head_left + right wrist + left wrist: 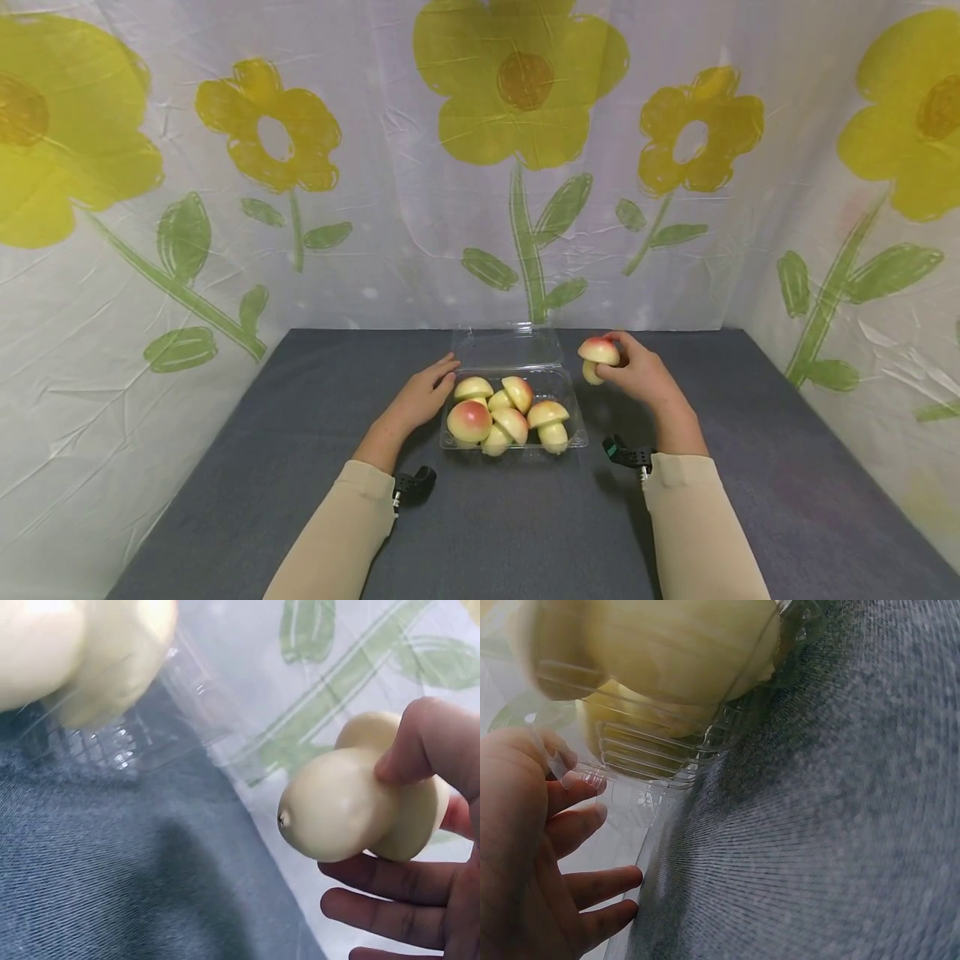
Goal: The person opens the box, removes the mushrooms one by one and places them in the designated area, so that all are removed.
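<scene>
on the grey bench (pixel 300 500), near its far edge, sits a clear plastic clamshell box (pixel 513 442) with its lid (pixel 507 347) tipped back toward the flowered sheet (pixel 480 167) that hangs behind and to both sides. five toy mushrooms (pixel 504 412), pale yellow with reddish caps, lie heaped inside the box, touching one another.

the left hand (pixel 426 393) rests at the box's left rim, its fingers (pixel 592 885) straight and loosely spread, the fingertips touching the clear plastic wall; it grips nothing. the left wrist view shows those fingertips against the ribbed side of the box, with yellow mushroom shapes blurred through it.

the right hand (pixel 639 372) is raised just right of the open lid, apart from the box, and holds a sixth mushroom (pixel 597 357). in the head view the cap is up, reddish on top, the stem pointing down and left. the right wrist view shows the thumb pressed on the stem (pixel 337 810) where it meets the cap, the other fingers (pixel 390 877) curled under the cap, so the mushroom is pinched between thumb and fingers above the bench.

both forearms wear beige sleeves (pixel 337 533), each with a small black camera mount (pixel 414 485) at the wrist.
</scene>
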Demonstrator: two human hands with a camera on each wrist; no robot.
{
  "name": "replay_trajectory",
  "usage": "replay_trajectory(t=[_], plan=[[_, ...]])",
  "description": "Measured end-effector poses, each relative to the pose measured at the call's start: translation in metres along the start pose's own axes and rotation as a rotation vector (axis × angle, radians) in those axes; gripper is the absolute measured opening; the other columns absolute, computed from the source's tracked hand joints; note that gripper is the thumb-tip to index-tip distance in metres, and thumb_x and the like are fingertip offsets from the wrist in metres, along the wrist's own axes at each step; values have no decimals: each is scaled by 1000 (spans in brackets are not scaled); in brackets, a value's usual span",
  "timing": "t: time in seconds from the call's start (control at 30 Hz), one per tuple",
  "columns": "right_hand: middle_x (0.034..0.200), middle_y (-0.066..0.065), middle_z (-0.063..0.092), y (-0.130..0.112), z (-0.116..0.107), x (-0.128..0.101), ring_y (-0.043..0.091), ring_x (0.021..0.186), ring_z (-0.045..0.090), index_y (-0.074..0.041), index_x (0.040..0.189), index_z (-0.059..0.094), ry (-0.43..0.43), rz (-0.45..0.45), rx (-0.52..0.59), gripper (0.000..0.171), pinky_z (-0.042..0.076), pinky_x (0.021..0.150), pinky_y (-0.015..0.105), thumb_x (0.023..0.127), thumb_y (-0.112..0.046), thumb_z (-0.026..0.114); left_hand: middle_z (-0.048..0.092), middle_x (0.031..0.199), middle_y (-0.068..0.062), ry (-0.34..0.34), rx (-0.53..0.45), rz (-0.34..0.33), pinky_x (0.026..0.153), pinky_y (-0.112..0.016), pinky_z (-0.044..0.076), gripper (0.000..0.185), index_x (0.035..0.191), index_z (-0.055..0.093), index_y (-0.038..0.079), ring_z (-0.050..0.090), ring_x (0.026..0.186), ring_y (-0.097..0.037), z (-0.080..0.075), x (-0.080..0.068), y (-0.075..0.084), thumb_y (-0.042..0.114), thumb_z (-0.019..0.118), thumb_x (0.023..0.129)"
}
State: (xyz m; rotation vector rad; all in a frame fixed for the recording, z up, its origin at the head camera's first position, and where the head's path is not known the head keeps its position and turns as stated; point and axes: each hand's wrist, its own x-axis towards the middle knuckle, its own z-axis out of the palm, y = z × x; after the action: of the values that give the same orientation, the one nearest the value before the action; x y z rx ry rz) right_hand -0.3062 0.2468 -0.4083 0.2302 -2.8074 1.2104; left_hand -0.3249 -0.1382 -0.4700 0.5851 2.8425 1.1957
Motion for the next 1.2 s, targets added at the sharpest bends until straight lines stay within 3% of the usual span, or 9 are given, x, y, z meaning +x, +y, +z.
replay_trajectory(t=[0.37, 0.6, 0.93, 1.2], plan=[[125, 27, 64, 14, 13, 8, 39, 103, 62, -5, 147, 46, 33, 104, -76, 63, 50, 84, 51, 95, -32, 68, 29, 167, -10, 6, -12, 1, 120, -58, 28, 48, 156, 44, 5, 31, 150, -35, 0, 1, 0, 26, 42, 113], [134, 26, 60, 21, 29, 13, 44, 112, 59, -4, 150, 45, 48, 160, -149, 68, 48, 90, 57, 96, -38, 67, 30, 166, -11, 4, -3, -4, 119, -58, 29, 48, 156, 44, 5, 32, 150, -35, 0, 1, 1, 25, 43, 113], [121, 30, 64, 18, 41, 13, 40, 90, 62, -1, 151, 41, 106, 223, -201, 66, 50, 75, 53, 99, -36, 62, 30, 166, -9, 1, 8, -3, 119, -58, 29, 49, 156, 45, 5, 31, 150, -35, 0, 2, 0, 27, 42, 113], [132, 29, 61, 16, 46, 13, 44, 102, 64, -4, 155, 41, 106, 230, -255, 63, 52, 79, 57, 104, -37, 59, 31, 166, -11, 1, 1, 4, 120, -57, 28, 48, 156, 45, 4, 32, 150, -36, 1, 2, -1, 26, 43, 112]])
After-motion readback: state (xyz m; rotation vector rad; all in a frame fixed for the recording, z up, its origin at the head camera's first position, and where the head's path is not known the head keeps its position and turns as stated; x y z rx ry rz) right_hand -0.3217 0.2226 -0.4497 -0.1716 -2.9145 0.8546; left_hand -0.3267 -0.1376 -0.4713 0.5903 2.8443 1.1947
